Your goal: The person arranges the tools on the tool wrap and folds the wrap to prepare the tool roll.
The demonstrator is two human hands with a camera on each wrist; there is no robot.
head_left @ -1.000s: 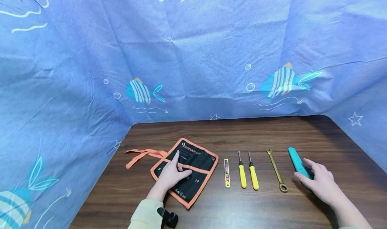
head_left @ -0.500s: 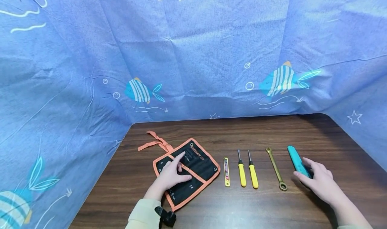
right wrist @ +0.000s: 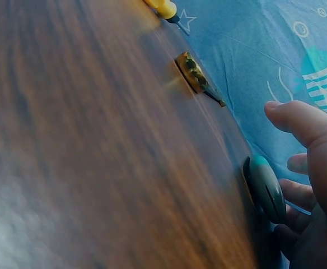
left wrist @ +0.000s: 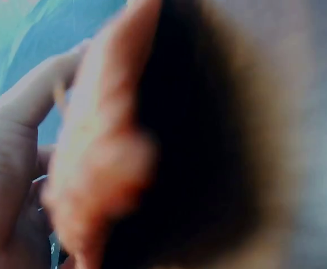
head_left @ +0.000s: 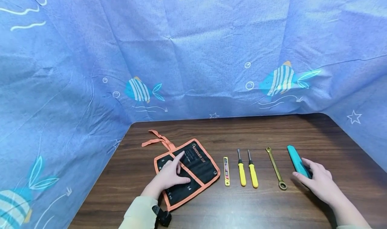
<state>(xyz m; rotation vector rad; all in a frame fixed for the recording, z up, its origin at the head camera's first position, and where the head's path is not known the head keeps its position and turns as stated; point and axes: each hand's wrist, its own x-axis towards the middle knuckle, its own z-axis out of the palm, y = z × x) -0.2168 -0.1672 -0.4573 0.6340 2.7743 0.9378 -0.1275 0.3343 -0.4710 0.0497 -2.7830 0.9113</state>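
Observation:
My left hand [head_left: 169, 175] lies over a black cloth tool pouch [head_left: 201, 163] with orange edging, index finger straight and thumb spread on it. The pouch lies flat and tilted, its orange tie straps [head_left: 158, 140] trailing to the upper left. Part of its numbered pockets is hidden under the hand. In the left wrist view the pouch's orange edge [left wrist: 104, 168] looms blurred. At the right, my right hand [head_left: 320, 182] is relaxed beside a teal utility knife [head_left: 296, 158], fingers near its lower end. The right wrist view shows the thumb apart from that knife [right wrist: 267, 190].
Between the hands, a flat yellow strip [head_left: 226, 172] with a hole, two yellow-handled screwdrivers [head_left: 242, 173] and a brass-coloured combination wrench [head_left: 275, 166] lie in a row on the dark wooden table [head_left: 229, 208]. A blue fish-print cloth [head_left: 196, 54] hangs behind.
The pouch has turned clockwise under my left hand, its straps swinging up and to the right. My right hand and the row of tools have hardly moved.

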